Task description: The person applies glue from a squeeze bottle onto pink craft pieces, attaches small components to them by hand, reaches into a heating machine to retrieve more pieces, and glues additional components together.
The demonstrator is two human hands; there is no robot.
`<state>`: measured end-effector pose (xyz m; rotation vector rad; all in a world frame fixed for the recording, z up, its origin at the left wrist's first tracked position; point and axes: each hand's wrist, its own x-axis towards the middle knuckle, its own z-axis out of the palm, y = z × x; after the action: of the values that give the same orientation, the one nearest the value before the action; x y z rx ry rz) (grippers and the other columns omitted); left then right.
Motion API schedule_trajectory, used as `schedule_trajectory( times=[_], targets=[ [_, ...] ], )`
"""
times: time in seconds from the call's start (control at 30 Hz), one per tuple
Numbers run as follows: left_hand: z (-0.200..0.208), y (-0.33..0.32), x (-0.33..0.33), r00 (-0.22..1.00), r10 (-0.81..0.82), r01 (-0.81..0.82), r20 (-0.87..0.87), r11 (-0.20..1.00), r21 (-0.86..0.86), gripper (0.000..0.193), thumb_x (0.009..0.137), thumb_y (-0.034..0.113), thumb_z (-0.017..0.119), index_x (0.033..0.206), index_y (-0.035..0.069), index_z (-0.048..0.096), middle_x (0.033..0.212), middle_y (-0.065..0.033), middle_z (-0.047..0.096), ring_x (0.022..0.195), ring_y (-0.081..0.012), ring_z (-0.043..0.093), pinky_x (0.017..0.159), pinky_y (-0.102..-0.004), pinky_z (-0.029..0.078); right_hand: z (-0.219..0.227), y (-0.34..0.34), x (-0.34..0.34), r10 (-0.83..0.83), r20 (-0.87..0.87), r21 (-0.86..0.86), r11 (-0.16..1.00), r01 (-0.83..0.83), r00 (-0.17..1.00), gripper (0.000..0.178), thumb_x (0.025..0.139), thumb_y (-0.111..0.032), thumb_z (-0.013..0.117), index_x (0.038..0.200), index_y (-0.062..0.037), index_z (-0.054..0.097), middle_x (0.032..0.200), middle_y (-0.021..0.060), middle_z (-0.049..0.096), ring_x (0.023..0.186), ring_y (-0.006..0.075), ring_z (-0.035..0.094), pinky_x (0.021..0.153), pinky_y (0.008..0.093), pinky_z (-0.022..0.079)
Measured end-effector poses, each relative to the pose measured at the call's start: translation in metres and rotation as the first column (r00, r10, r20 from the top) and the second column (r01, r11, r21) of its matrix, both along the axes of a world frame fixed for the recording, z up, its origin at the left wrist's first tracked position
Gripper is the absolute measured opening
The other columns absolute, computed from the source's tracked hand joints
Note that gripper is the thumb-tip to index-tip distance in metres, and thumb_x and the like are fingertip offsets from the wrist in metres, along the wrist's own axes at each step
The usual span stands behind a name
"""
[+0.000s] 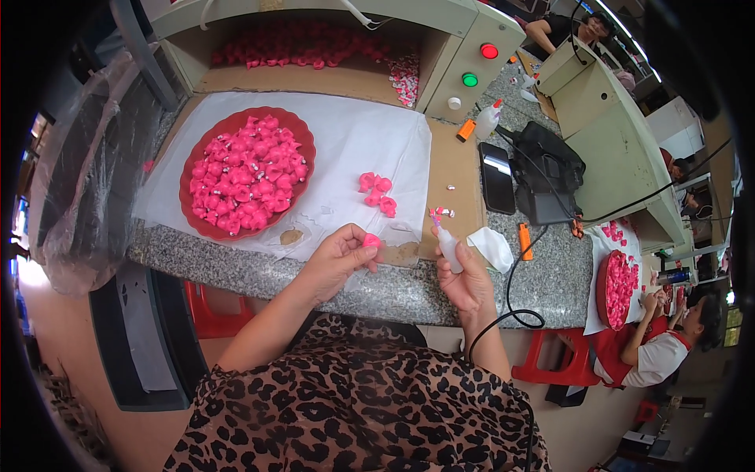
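My left hand is closed, pinching a small pink rubbery piece between thumb and fingertips at the counter's front edge. In my right hand is a small translucent squeeze bottle, held with its thin nozzle pointing up and away from me. Just beyond the nozzle tip lie a few tiny white-and-pink bits. Several loose pink pieces rest on the white paper ahead of my left hand. To their left stands a red scalloped bowl heaped with similar pink pieces.
An open-fronted beige box with red and green buttons holds more pink pieces. On the right are a phone, a black bag, a white cloth, an orange lighter and a dark cable. A co-worker sits at far right.
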<state>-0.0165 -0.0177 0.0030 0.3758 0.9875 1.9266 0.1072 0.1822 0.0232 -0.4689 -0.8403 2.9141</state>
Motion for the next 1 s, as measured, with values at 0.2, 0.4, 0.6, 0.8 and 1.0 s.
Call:
schedule_trajectory(
  times=[0.2, 0.4, 0.6, 0.8, 1.0],
  targets=[
    [0.010, 0.015, 0.006, 0.995, -0.104, 0.104, -0.006, 0.994, -0.018, 0.012, 0.083, 0.011, 0.052, 0.089, 0.003, 0.045, 0.090, -0.0103, 0.054, 0.075, -0.0140, 0.054, 0.057, -0.0241, 0.046, 0.016, 0.014, -0.003, -0.116, -0.031, 0.278, 0.953, 0.120, 0.993, 0.028, 0.079, -0.015, 0.056, 0.099, 0.0002, 0.045, 0.086, 0.0096, 0.055, 0.073, 0.0188, 0.056, 0.066, 0.0285, 0.048],
    [0.005, 0.019, 0.008, 0.993, -0.115, 0.115, 0.020, 0.993, 0.006, 0.014, 0.083, 0.014, 0.053, 0.089, 0.003, 0.046, 0.082, -0.0050, 0.052, 0.072, -0.0116, 0.053, 0.057, -0.0239, 0.045, 0.019, 0.060, -0.039, -0.253, 0.038, 0.814, 0.569, 0.117, 0.967, 0.022, 0.073, -0.011, 0.057, 0.091, -0.0014, 0.048, 0.075, 0.0076, 0.056, 0.067, 0.0156, 0.058, 0.062, 0.0277, 0.047],
    [0.001, 0.023, 0.011, 0.994, -0.080, 0.080, 0.069, 0.997, 0.009, 0.014, 0.082, 0.013, 0.054, 0.088, 0.003, 0.047, 0.082, -0.0054, 0.052, 0.073, -0.0118, 0.053, 0.059, -0.0235, 0.045, 0.007, 0.078, -0.080, -0.466, 0.276, 0.958, 0.200, -0.204, 0.840, 0.024, 0.070, -0.023, 0.063, 0.068, 0.0005, 0.058, 0.058, 0.0063, 0.058, 0.047, 0.0124, 0.056, 0.048, 0.0255, 0.044],
    [-0.005, 0.022, 0.010, 0.995, -0.095, 0.094, -0.011, 0.995, -0.010, 0.014, 0.081, 0.011, 0.055, 0.090, 0.002, 0.047, 0.085, -0.0058, 0.052, 0.075, -0.0124, 0.053, 0.060, -0.0242, 0.045, 0.007, 0.069, -0.100, -0.567, 0.391, 0.843, -0.095, -0.529, 0.725, 0.029, 0.070, -0.031, 0.061, 0.070, -0.0019, 0.062, 0.058, 0.0077, 0.060, 0.056, 0.0183, 0.060, 0.059, 0.0316, 0.046],
    [-0.008, 0.023, 0.012, 0.997, -0.064, 0.066, -0.044, 0.997, 0.040, 0.014, 0.082, 0.008, 0.053, 0.092, 0.002, 0.044, 0.090, -0.0080, 0.052, 0.078, -0.0160, 0.054, 0.063, -0.0251, 0.045, 0.007, 0.071, -0.104, -0.505, 0.351, 0.889, -0.086, -0.451, 0.788, 0.025, 0.068, -0.027, 0.062, 0.074, -0.0024, 0.061, 0.058, 0.0070, 0.060, 0.058, 0.0165, 0.060, 0.059, 0.0304, 0.046]
  ],
)
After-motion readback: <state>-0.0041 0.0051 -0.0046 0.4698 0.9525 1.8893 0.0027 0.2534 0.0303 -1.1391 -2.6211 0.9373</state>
